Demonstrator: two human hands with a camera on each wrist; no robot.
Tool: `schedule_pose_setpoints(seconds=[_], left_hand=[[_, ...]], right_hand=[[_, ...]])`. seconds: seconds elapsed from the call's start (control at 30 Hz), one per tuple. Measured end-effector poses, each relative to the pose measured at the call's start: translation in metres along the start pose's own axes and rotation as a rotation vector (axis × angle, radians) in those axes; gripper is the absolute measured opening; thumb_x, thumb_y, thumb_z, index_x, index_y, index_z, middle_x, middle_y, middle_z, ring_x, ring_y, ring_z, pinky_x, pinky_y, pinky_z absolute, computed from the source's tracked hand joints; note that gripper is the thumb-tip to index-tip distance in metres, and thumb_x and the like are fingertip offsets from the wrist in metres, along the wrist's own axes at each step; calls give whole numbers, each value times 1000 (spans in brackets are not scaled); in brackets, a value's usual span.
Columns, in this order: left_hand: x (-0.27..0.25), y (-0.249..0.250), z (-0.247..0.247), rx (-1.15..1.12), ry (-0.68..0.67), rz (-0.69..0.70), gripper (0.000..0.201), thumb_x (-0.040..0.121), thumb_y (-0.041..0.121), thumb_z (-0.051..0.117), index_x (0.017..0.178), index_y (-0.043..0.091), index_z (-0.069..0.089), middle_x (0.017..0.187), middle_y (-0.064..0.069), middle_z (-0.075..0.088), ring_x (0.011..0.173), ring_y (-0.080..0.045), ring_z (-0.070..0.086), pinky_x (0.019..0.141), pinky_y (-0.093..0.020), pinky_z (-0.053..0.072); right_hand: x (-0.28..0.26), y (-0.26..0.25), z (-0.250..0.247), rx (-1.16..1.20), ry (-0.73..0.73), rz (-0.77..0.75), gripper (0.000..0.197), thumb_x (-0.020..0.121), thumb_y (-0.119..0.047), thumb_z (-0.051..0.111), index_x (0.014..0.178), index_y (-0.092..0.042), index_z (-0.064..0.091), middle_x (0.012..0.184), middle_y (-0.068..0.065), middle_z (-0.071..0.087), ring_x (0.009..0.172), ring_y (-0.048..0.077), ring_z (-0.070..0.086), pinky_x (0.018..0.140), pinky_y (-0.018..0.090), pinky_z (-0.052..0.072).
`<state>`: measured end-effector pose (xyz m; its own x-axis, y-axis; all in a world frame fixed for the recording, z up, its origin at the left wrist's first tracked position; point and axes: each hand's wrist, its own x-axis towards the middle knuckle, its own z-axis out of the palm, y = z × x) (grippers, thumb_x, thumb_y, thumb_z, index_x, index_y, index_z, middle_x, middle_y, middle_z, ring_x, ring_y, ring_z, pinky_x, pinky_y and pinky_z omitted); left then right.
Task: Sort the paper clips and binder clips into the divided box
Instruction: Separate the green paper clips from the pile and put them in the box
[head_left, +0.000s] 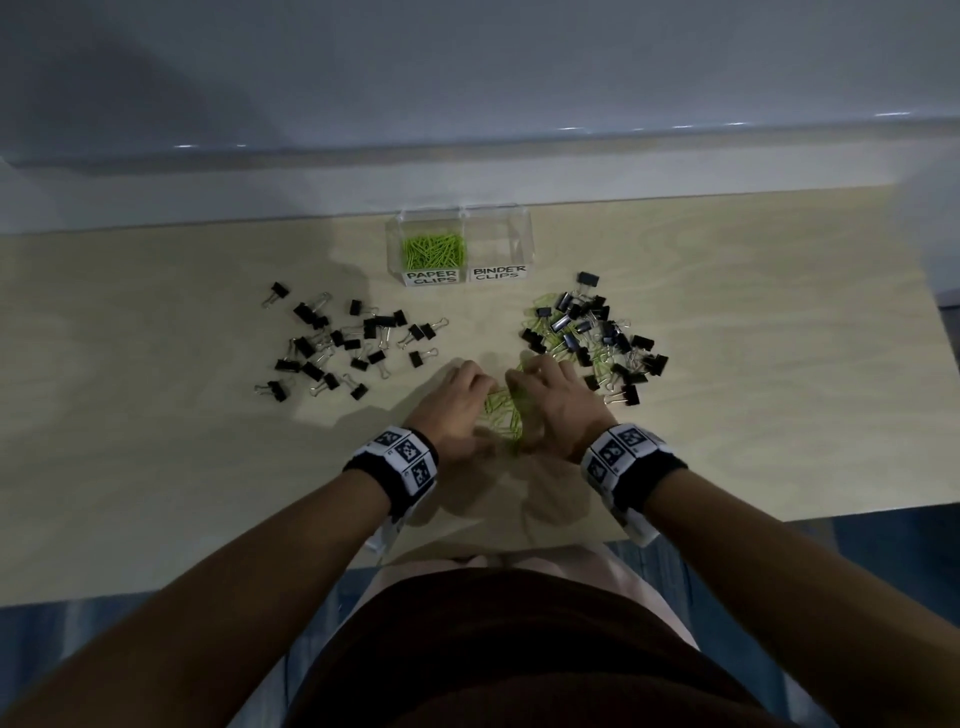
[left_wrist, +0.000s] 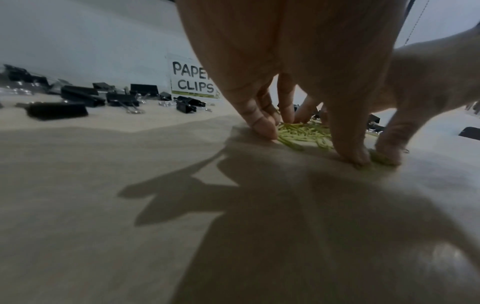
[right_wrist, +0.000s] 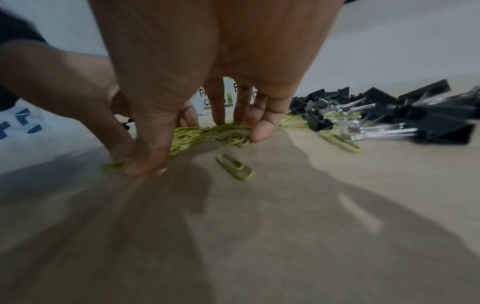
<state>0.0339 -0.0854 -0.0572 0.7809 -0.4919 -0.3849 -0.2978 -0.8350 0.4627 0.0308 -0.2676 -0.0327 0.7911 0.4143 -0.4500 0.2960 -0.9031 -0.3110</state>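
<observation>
Counter (head_left: 156, 467), pale wood, carries everything. Box (head_left: 522, 228) sits at its far edge, clear, two compartments; front labels read "PAPER CLIPS" on the left one and "BINDER CLIPS" on the right. Left compartment holds green paper clips already; right compartment looks empty, so binder clips probably not started.

Mixed pile (head_left: 592, 338), near and right of the box: black binder clips tangled with green paper clips, not yet sorted. Binder clips (head_left: 343, 343), near and left of the box, lie scattered with no green among them, likely set aside on purpose.

Clip heap (head_left: 501, 410), nearer than the box, straight in front of it, is all green paper clips. Left hand (head_left: 452, 405) and right hand (head_left: 558, 400) cup it from either side, fingers spread, tips down on the counter, thumbs meeting at the near edge. Judged: raking the heap together to scoop it in one go. Neither hand pinches anything.

Loose clip (right_wrist: 235, 167) lies just outside the right hand, missed by the rake; another clip (right_wrist: 339, 142) lies nearer the mixed pile.
</observation>
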Motion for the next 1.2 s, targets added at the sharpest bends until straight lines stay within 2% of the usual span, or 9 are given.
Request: schedule_pose_setpoints(seconds=[0.17, 0.27, 0.4, 0.53, 0.67, 0.77, 0.83, 1.03, 1.2], left_hand=[[6, 6, -8, -59, 70, -23, 35, 84, 25, 63, 115, 10, 56, 116, -7, 49, 107, -24, 49, 93, -36, 44], [10, 6, -14, -49, 85, -30, 24, 88, 17, 55, 109, 8, 61, 109, -10, 55, 100, -27, 54, 87, -37, 45], [13, 2, -22, -33, 84, -25, 24, 88, 13, 51, 108, 6, 63, 106, -12, 60, 98, -29, 56, 84, -38, 47], [10, -8, -32, -134, 144, -42, 18, 87, 11, 57, 100, 7, 68, 98, -10, 67, 90, -23, 60, 82, -34, 50], [15, -20, -60, -385, 311, -145, 12, 85, 15, 65, 95, 9, 70, 89, -5, 70, 77, -15, 63, 76, -29, 54], [32, -33, -94, -467, 480, -227, 12, 84, 12, 65, 95, 9, 69, 87, -2, 69, 74, -10, 61, 70, -16, 48], [47, -41, -116, -476, 563, -274, 12, 83, 11, 66, 95, 9, 69, 87, -1, 69, 75, -10, 61, 71, -14, 47], [78, -57, -138, -399, 543, -381, 12, 81, 8, 63, 89, 11, 71, 88, -6, 71, 74, -14, 60, 71, -22, 48], [70, -64, -133, -480, 561, -348, 31, 86, 2, 56, 116, 3, 62, 108, -8, 67, 97, -18, 64, 79, -13, 45]], right_hand=[[18, -1, -2, 152, 81, -5, 40, 76, -16, 70, 115, -14, 57, 113, 12, 49, 108, 33, 48, 79, 45, 53], [20, -1, -5, 184, 148, -36, 24, 79, -6, 62, 104, -7, 64, 104, 15, 55, 95, 36, 57, 71, 43, 54], [22, 2, -10, 216, 234, -81, 18, 77, 1, 60, 93, -2, 68, 97, 18, 63, 82, 37, 63, 66, 43, 55], [27, 16, -13, 282, 253, 9, 14, 77, 0, 63, 88, -6, 72, 88, 10, 67, 77, 26, 62, 74, 39, 55], [36, 18, -34, 486, 232, 152, 12, 75, -6, 74, 84, -13, 71, 79, -3, 65, 72, 12, 59, 69, 23, 47], [49, 6, -64, 601, 259, 154, 11, 78, -3, 71, 83, -13, 71, 74, -8, 63, 67, 4, 59, 62, 15, 45], [66, -6, -84, 598, 278, 142, 9, 81, -6, 69, 85, -14, 71, 79, -6, 66, 72, 2, 61, 64, 13, 48], [142, -42, -122, 409, 377, 117, 9, 81, -9, 66, 87, -15, 71, 88, 5, 70, 79, 16, 65, 78, 28, 55], [164, -50, -119, 266, 263, 162, 30, 82, -4, 60, 109, -16, 65, 109, 9, 66, 94, 22, 64, 86, 32, 55]])
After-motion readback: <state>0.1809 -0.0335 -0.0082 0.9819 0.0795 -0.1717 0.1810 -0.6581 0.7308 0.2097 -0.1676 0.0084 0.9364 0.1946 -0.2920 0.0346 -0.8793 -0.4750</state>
